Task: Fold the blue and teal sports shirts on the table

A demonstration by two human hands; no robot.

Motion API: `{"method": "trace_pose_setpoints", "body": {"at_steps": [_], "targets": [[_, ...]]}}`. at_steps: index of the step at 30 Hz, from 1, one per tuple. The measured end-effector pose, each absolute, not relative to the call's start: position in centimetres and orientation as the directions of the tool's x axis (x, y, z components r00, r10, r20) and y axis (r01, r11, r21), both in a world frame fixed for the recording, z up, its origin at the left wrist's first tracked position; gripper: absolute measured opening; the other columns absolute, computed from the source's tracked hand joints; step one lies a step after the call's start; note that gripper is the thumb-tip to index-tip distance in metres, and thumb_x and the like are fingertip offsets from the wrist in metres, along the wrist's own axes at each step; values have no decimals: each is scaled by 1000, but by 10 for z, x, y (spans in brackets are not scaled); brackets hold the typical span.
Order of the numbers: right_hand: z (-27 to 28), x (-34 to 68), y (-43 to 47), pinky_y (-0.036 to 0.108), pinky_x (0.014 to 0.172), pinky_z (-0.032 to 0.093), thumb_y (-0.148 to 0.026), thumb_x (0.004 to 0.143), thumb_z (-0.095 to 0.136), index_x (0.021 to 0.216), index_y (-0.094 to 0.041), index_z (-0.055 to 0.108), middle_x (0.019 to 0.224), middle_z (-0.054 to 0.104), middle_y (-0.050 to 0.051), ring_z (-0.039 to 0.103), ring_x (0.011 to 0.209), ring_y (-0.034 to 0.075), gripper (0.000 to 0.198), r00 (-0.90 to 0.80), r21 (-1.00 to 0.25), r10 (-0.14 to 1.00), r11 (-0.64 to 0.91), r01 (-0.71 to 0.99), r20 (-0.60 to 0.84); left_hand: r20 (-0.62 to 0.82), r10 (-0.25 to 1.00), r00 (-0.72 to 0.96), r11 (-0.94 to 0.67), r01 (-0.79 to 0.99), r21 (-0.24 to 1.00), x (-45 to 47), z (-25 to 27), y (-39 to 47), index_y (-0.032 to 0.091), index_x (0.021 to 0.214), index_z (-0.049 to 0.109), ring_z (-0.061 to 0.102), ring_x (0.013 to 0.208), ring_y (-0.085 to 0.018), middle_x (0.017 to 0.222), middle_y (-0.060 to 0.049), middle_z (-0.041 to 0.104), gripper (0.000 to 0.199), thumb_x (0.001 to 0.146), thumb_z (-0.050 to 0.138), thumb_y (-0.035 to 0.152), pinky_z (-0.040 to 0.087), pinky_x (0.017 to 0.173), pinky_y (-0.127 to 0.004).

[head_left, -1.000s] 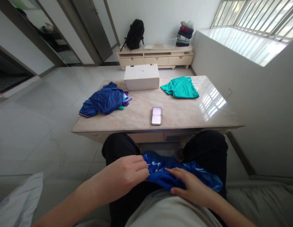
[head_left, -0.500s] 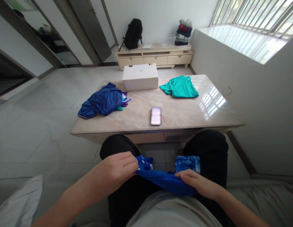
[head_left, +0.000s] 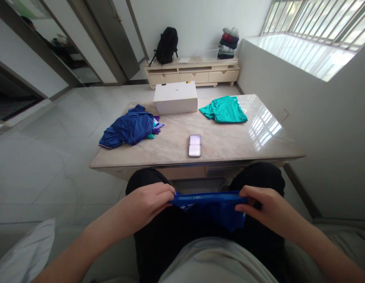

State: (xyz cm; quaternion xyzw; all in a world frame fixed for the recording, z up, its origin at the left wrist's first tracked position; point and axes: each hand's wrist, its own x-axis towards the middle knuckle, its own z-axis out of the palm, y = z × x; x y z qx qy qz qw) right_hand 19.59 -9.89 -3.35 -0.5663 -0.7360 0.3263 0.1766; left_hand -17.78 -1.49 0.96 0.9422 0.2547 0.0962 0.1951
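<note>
A blue garment (head_left: 210, 208), with a small white mark near its left end, is stretched between my hands above my lap. My left hand (head_left: 154, 200) pinches its left end, fingers closed. On the other end, my right hand (head_left: 257, 202) grips the cloth between thumb and fingers. The upper edge runs nearly straight from hand to hand, and the rest hangs down toward me. Whether it is a shirt or shorts I cannot tell. Beyond my knees, a phone (head_left: 195, 145) with a lit screen lies near the front edge of the table (head_left: 173, 149).
A heap of dark blue clothing (head_left: 127, 127) covers the table's left side. At the back stands a white box (head_left: 175, 100); right of it lies a teal shirt (head_left: 225, 110). A low cabinet (head_left: 194, 76) by the wall carries a black backpack (head_left: 167, 45) and folded clothes (head_left: 228, 43).
My right hand has moved up and to the right, drawing the blue garment's edge straight. The patterned blue parts that hung between my knees are no longer seen there. My left hand has risen slightly.
</note>
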Motion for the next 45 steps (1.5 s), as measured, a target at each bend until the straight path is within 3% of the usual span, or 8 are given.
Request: {"method": "trace_pose_setpoints", "body": {"at_steps": [4, 8, 16, 23, 30, 37, 42, 45], "targets": [[2, 204, -85, 24, 76, 49, -37, 99, 64, 98, -21, 71, 99, 74, 5, 68, 83, 15, 17, -360, -443, 880, 468, 764, 310, 54, 548, 834, -761, 471, 447, -173, 15, -4, 19, 101, 66, 64, 93, -16, 98, -3, 71, 14, 102, 52, 16, 47, 92, -28], [25, 200, -79, 23, 77, 53, -30, 100, 64, 100, -22, 71, 101, 75, 4, 70, 82, 14, 11, -383, -365, 813, 551, 751, 439, 24, 638, 770, -661, 531, 530, -168, 21, 6, 18, 99, 67, 64, 90, -15, 99, -3, 70, 12, 100, 55, 19, 48, 85, -25], [25, 205, -84, 21, 76, 61, -30, 93, 74, 119, -28, 74, 106, 80, 1, 77, 83, 15, 27, -290, -560, 869, 483, 673, 400, -119, 686, 718, -495, 581, 646, -174, 16, 11, 19, 109, 72, 66, 83, -14, 94, -2, 71, 18, 95, 65, 29, 50, 77, -22], [27, 214, -82, 20, 70, 60, -26, 91, 76, 94, -22, 79, 87, 78, 4, 76, 80, 17, 6, -434, -747, 852, 488, 451, 294, -63, 568, 821, -611, 472, 636, -186, 23, 13, 19, 104, 73, 65, 97, -15, 107, -7, 68, 19, 100, 55, 20, 51, 87, -22], [38, 211, -85, 32, 85, 62, -21, 98, 66, 96, -25, 77, 92, 75, 7, 75, 83, 18, 12, -594, -908, 747, 414, 63, 300, 326, 420, 847, -841, 229, 490, -157, 41, -13, 21, 105, 72, 64, 108, -19, 111, -9, 72, 32, 104, 41, 12, 52, 98, -31], [32, 161, -77, 25, 78, 61, -37, 100, 64, 83, -22, 72, 80, 77, 7, 76, 77, 16, 24, -649, -928, 664, 248, -276, 371, 622, 382, 684, -916, 189, 354, -110, 29, -40, 30, 112, 75, 60, 114, -21, 121, -6, 70, 30, 95, 64, 9, 54, 101, -36], [27, 150, -77, 23, 76, 59, -25, 99, 65, 94, -19, 73, 91, 79, 8, 76, 82, 15, 11, -652, -927, 661, 234, -292, 372, 611, 506, 608, -824, 132, 551, -100, 12, -46, 27, 108, 78, 63, 91, -12, 115, -6, 65, 26, 97, 63, 9, 55, 75, -22], [21, 147, -75, 25, 79, 60, -18, 97, 67, 99, -18, 74, 93, 79, 8, 76, 85, 15, 8, -600, -928, 709, 277, -248, 371, 591, 582, 559, -726, 30, 687, -93, 6, -48, 23, 100, 79, 66, 98, -14, 122, -9, 64, 27, 100, 56, 8, 57, 80, -24]]}}
